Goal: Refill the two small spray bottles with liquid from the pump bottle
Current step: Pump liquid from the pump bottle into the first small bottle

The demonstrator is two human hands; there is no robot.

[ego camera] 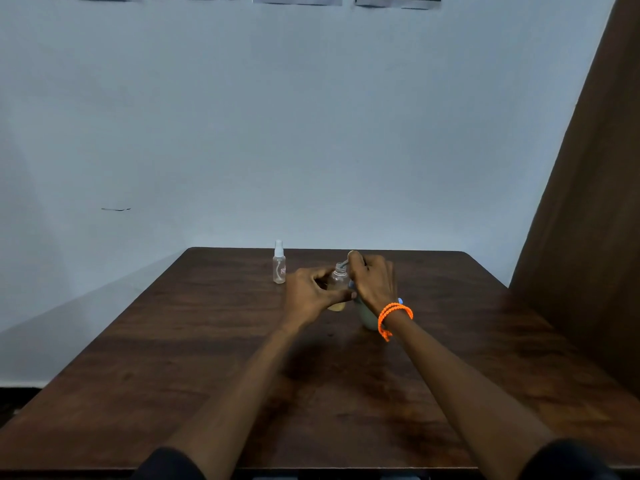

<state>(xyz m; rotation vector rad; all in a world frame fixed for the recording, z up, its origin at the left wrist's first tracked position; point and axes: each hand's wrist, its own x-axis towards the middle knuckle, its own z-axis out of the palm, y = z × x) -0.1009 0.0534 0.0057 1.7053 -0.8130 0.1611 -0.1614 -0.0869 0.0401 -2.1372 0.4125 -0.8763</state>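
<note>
At the table [207, 341], my left hand [308, 292] grips an uncapped spray bottle [337, 284] by its body while my right hand [374, 280] curls over the pump bottle [367, 317], its spout at the open neck. Both look light, thin-walled and slick; the second spray bottle [279, 265] waits capped, just beyond.

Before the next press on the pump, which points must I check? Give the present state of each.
1. Left hand grips the small clear open spray bottle: ok.
2. Pump spout over its neck: ok.
3. Right hand on the pale pump bottle: ok.
4. Yellowish liquid low in the held bottle, room left: ok.
5. Second clear capped spray bottle upright on the dark wooden table, apart: ok.
6. Pump bottle's level: cannot tell.
</note>
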